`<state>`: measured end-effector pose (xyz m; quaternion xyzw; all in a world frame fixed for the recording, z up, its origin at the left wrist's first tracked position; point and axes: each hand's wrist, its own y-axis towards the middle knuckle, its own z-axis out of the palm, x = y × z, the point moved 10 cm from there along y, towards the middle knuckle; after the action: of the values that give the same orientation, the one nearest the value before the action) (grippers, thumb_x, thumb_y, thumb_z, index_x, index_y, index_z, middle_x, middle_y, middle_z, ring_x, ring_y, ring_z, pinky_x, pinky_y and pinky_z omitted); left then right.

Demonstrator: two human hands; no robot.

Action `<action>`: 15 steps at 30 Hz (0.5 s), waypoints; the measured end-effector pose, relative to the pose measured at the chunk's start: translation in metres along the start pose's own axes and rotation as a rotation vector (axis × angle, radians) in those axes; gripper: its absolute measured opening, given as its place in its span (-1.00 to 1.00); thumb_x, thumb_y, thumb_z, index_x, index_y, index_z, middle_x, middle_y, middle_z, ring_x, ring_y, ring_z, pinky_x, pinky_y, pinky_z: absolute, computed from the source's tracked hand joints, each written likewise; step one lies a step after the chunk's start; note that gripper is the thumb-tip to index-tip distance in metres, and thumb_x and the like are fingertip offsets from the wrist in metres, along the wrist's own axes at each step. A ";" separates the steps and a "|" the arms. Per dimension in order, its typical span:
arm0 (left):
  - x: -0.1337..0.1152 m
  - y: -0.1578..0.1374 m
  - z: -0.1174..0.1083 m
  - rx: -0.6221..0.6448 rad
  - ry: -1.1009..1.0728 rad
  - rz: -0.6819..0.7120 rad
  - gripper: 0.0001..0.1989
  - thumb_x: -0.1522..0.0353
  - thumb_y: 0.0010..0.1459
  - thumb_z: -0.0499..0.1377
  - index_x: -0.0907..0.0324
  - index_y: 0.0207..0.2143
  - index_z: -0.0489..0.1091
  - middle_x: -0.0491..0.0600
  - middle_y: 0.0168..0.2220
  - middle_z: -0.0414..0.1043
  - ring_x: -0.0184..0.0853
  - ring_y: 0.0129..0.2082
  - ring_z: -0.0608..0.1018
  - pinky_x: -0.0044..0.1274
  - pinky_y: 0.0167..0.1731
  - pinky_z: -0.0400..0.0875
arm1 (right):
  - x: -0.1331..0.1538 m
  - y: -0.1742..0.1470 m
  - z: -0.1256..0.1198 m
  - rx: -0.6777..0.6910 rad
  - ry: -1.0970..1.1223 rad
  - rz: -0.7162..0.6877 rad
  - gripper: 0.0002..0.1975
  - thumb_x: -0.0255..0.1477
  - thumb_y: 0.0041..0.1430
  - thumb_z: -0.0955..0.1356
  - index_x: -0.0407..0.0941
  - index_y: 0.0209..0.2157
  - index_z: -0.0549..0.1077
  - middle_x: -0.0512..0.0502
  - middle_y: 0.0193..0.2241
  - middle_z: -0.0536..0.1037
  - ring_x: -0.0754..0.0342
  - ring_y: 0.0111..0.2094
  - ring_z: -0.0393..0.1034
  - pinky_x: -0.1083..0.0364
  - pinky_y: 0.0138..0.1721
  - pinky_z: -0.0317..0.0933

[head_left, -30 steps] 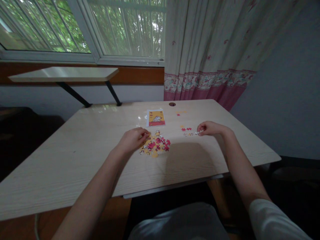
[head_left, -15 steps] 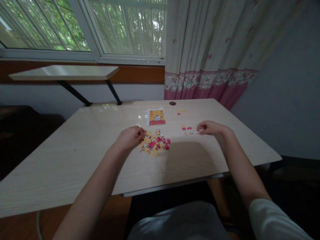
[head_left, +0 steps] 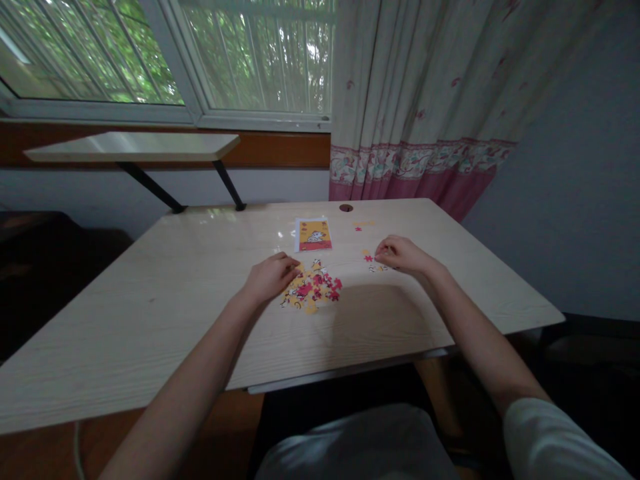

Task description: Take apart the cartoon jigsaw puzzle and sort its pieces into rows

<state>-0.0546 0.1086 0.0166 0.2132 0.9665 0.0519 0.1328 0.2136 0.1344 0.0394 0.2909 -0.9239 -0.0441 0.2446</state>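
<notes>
A loose heap of jigsaw puzzle pieces (head_left: 313, 290) in yellow, red and white lies on the desk. My left hand (head_left: 274, 275) is at the heap's upper left edge. Its fingers are closed and bent over the pieces, and what they hold is hidden. To the right of the heap, my right hand (head_left: 403, 255) has its fingertips drawn together beside a red puzzle piece (head_left: 369, 258). Its fingers cover the spot just right of that piece. A short row of white-and-yellow puzzle pieces (head_left: 379, 269) lies just below, partly behind this hand.
A picture card (head_left: 314, 235) showing a white animal on yellow and red lies behind the heap. Farther back right are a few yellow pieces (head_left: 365, 223) and one red piece (head_left: 359, 229). The desk (head_left: 200, 267) carries a raised shelf (head_left: 145, 147) at back left.
My right hand has moved left and slightly up, from the end of the white row to the red pieces, covering one. My left hand has shifted a little right over the heap's edge.
</notes>
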 end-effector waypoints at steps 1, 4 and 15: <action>0.000 0.000 0.001 0.003 -0.011 0.010 -0.67 0.19 0.17 -0.02 0.11 -0.16 0.43 0.03 -0.19 0.41 -0.26 -0.25 0.48 -0.52 -0.35 0.31 | 0.017 0.003 0.004 -0.035 -0.011 -0.064 -0.83 -0.36 0.08 0.33 -0.17 -0.36 0.48 -0.10 -0.40 0.45 0.11 -0.36 0.32 0.13 -0.28 0.17; -0.001 0.001 0.002 0.005 -0.039 0.032 -0.68 0.21 0.18 -0.03 0.14 -0.19 0.43 0.03 -0.20 0.40 -0.26 -0.25 0.47 -0.50 -0.30 0.32 | 0.067 0.006 0.026 -0.070 -0.028 -0.246 -0.86 -0.43 0.14 0.28 -0.18 -0.32 0.45 -0.13 -0.36 0.46 0.11 -0.32 0.34 0.13 -0.25 0.19; 0.000 0.007 -0.002 -0.069 -0.314 0.036 -0.88 0.33 0.04 0.10 0.20 -0.42 0.36 -0.01 -0.44 0.42 -0.33 -0.42 0.44 -0.51 -0.37 0.31 | 0.120 -0.007 0.059 -0.125 -0.054 -0.469 -0.87 -0.48 0.16 0.27 -0.14 -0.27 0.43 -0.11 -0.34 0.50 0.09 -0.30 0.38 0.12 -0.26 0.20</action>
<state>-0.0522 0.1143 0.0200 0.2314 0.9276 0.0535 0.2884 0.1036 0.0573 0.0372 0.4805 -0.8327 -0.1646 0.2207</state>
